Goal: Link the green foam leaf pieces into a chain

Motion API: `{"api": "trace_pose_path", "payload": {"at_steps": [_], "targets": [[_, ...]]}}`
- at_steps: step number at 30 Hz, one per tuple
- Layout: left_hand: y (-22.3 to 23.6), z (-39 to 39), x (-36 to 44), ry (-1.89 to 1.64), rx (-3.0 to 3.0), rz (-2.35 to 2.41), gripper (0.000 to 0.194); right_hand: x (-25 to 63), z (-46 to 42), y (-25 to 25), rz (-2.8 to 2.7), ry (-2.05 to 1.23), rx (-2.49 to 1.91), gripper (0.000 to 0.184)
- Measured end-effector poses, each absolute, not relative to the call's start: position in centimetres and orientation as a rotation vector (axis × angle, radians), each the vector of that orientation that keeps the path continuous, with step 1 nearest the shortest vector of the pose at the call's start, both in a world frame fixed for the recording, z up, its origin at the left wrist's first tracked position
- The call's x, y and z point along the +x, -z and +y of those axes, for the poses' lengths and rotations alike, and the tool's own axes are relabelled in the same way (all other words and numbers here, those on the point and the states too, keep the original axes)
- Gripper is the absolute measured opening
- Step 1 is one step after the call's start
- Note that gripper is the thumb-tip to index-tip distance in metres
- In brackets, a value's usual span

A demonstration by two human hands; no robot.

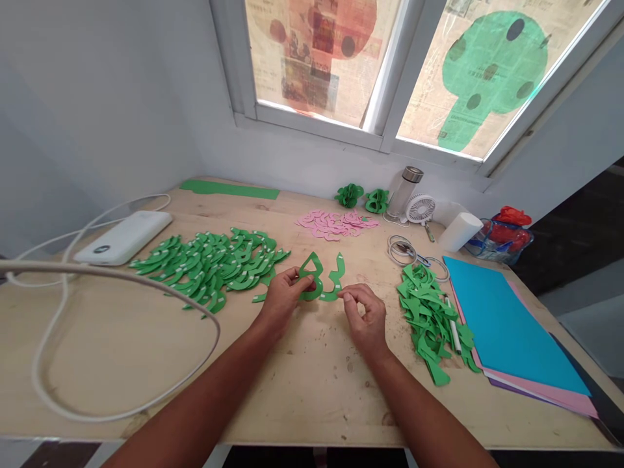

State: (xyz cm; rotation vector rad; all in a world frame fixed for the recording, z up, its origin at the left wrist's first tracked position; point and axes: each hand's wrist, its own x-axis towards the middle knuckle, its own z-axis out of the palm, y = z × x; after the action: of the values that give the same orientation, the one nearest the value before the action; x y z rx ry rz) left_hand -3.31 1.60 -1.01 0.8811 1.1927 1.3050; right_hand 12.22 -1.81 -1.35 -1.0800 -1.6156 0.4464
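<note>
My left hand (284, 292) pinches a curled green paper cutout (312, 263), its loops raised above the wooden table. Just to its right lies a wavy green paper strip (336, 276) with small white patches on it. My right hand (363, 315) is closed, thumb against curled forefinger, at the lower end of that strip; whether anything small is between the fingertips I cannot make out. Left of my left hand spreads a large pile of green paper strips (209, 260), many with white patches.
Pink paper cutouts (334, 224) and two green paper balls (350, 195) sit at the back. Green scraps (426, 312), a white pen (453, 328), scissors (407, 248) and blue sheets (507, 318) lie right. A white power bank (124, 237) and looping cable (63, 325) occupy the left.
</note>
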Motion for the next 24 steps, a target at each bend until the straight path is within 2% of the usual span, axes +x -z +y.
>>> {"api": "trace_pose_path", "payload": {"at_steps": [24], "targets": [[1.01, 1.54, -3.28, -1.310, 0.880, 1.201, 0.022, 12.07, -1.92, 1.29, -1.627, -0.443, -1.090, 0.021]]}}
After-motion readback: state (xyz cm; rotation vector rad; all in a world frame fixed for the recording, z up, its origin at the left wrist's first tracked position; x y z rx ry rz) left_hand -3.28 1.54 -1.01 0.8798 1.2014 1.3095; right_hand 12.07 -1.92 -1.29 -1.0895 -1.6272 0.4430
